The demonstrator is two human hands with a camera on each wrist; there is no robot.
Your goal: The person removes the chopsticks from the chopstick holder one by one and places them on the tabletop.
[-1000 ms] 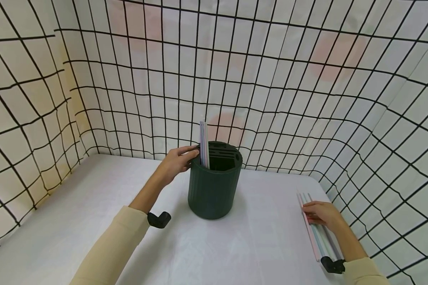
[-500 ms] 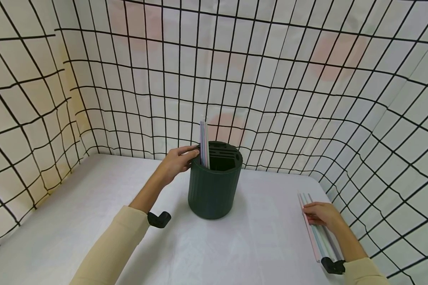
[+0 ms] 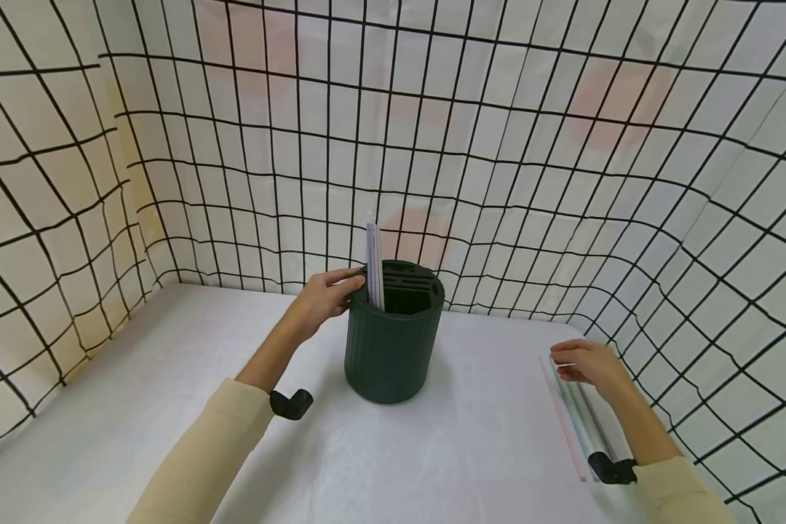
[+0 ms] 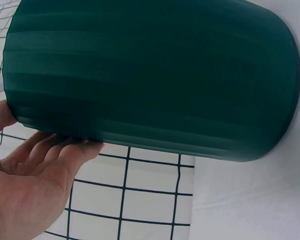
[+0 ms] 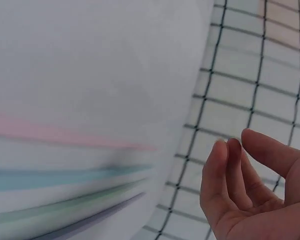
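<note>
A dark green round knife holder (image 3: 393,356) with a slotted top stands upright on the white-covered table. My left hand (image 3: 324,302) holds it at the left of its rim; in the left wrist view, fingers (image 4: 85,150) curve against its ribbed wall. Several pale, thin strips (image 3: 375,266) stand in its left side. At the right, my right hand (image 3: 589,364) hovers over the far ends of several long pastel strips (image 3: 566,422), pink, blue, green and greyish purple, lying side by side. Its fingers (image 5: 215,175) are loosely bent, thumb near the fingertips, nothing visible between them.
A black wire grid (image 3: 432,145) backed with white sheeting rises behind the table (image 3: 485,437) and along both sides. The right-hand strips lie close to the grid on that side. Black wrist mounts (image 3: 291,405) sit at both sleeve cuffs.
My right hand has lifted off the lying strips and moved toward their far ends; the strips have shifted slightly. My left hand and the knife holder have stayed in place.
</note>
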